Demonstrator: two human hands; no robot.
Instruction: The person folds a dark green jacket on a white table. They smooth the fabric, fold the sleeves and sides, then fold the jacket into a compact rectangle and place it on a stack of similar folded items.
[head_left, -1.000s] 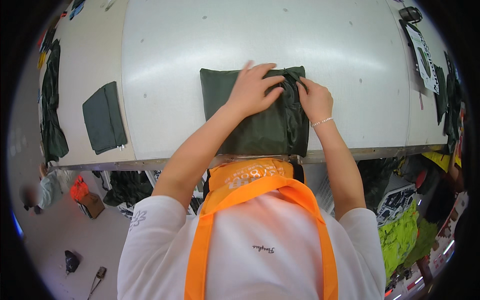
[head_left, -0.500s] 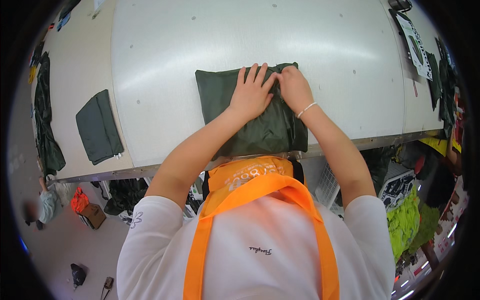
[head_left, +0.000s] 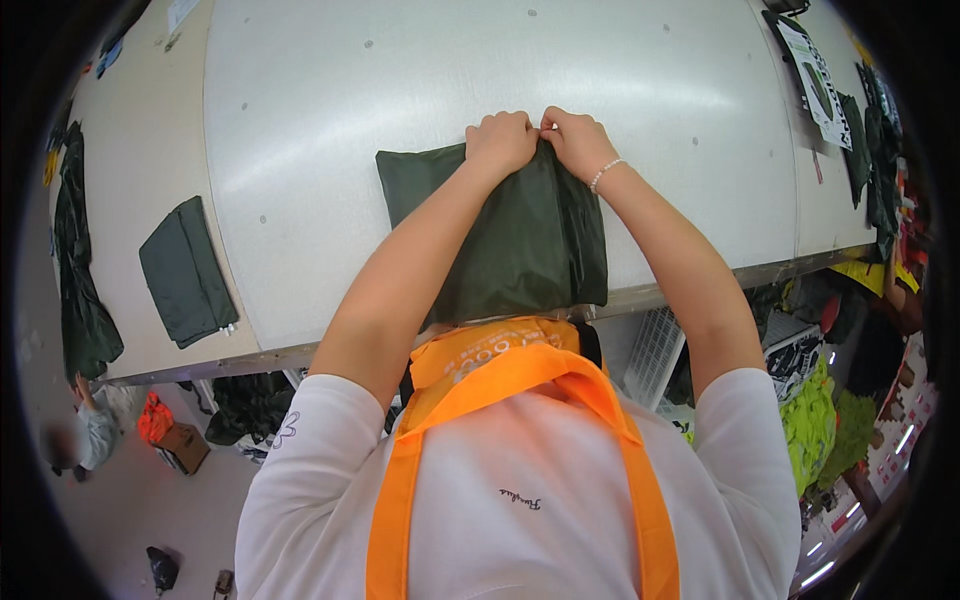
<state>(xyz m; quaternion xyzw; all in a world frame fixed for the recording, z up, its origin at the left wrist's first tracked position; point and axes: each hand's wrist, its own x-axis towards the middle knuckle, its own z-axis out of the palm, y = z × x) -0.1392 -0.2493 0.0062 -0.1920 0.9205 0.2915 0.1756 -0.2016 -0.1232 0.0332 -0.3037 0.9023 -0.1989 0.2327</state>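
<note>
A dark green folded fabric piece [head_left: 520, 245] lies flat at the near edge of the pale worktable, glossier along its right side. At its far edge, my left hand [head_left: 503, 140] is closed on the cloth with the fingers curled under. Just right of it, my right hand [head_left: 580, 142] pinches the same far edge between thumb and fingers, and a beaded bracelet circles that wrist. The two hands are close together, with a small gap between them. What the fingertips grip exactly is hidden.
Another folded dark green piece [head_left: 188, 272] lies on the left of the worktable [head_left: 300, 240]. Dark green cloth [head_left: 80, 270] drapes at the far left. A printed card [head_left: 818, 85] and dark fabric lie at the right. A white wire basket [head_left: 648, 358] stands below the table edge.
My left hand has gone from lying spread on the fabric to closed at its far edge. My right hand has shifted slightly toward that edge, still pinching.
</note>
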